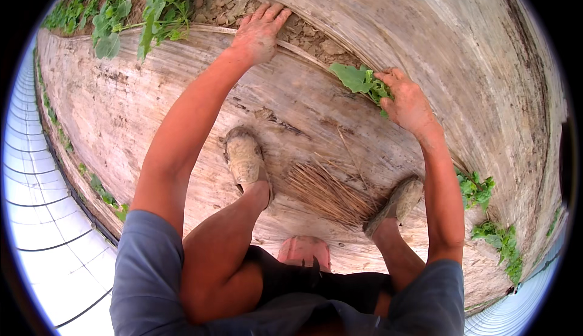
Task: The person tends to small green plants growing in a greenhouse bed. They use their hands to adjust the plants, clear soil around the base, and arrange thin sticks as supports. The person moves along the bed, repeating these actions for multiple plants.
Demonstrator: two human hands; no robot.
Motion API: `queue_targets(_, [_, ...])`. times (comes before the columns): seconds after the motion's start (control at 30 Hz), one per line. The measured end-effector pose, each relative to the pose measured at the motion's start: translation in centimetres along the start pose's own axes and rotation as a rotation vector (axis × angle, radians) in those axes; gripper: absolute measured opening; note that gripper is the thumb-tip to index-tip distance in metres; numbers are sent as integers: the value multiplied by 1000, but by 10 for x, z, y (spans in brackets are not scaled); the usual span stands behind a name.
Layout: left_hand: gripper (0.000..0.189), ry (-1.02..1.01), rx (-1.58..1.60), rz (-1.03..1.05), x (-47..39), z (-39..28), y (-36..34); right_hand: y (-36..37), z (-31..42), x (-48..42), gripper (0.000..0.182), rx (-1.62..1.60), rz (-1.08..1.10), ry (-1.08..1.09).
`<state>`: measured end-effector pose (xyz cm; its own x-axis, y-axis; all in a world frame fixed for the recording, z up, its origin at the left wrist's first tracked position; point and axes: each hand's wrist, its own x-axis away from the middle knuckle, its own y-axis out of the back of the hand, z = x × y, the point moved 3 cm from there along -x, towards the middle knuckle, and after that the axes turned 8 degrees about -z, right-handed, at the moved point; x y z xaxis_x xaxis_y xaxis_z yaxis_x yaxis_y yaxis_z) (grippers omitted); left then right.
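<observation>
My left hand [260,35] lies palm down across a strip of cloddy bare soil [330,48], at the near edge of the dirty plastic sheet [182,81]. Its fingers are stretched out and hold nothing that I can see. To its left grows a leafy green plant [157,17]. Farther right, my right hand [407,101] is at a small green plant [357,78] with one broad leaf and crinkled smaller ones. The thumb and fingertips are around its right side. Whether they grip it or only touch it is hidden by leaves and fingers.
A bundle of thin brown sticks [328,192] lies between my two muddy shoes [243,156]. A pinkish-red plastic object [304,250] is beneath me. More plants grow at right [501,245] and upper left [75,8]. A white ribbed greenhouse wall [41,199] stands at left.
</observation>
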<state>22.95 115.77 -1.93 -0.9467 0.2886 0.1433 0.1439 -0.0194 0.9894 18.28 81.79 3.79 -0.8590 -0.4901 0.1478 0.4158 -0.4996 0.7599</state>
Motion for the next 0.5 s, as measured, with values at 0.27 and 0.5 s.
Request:
queue_targets(0.27, [89,18,74,-35,-9,-7,2,4,-51,-32,39,156,139,-100])
queue_targets(0.5, [92,1,90,-78,-14,-9,4,-1,-13,-44,49,384,194,-48])
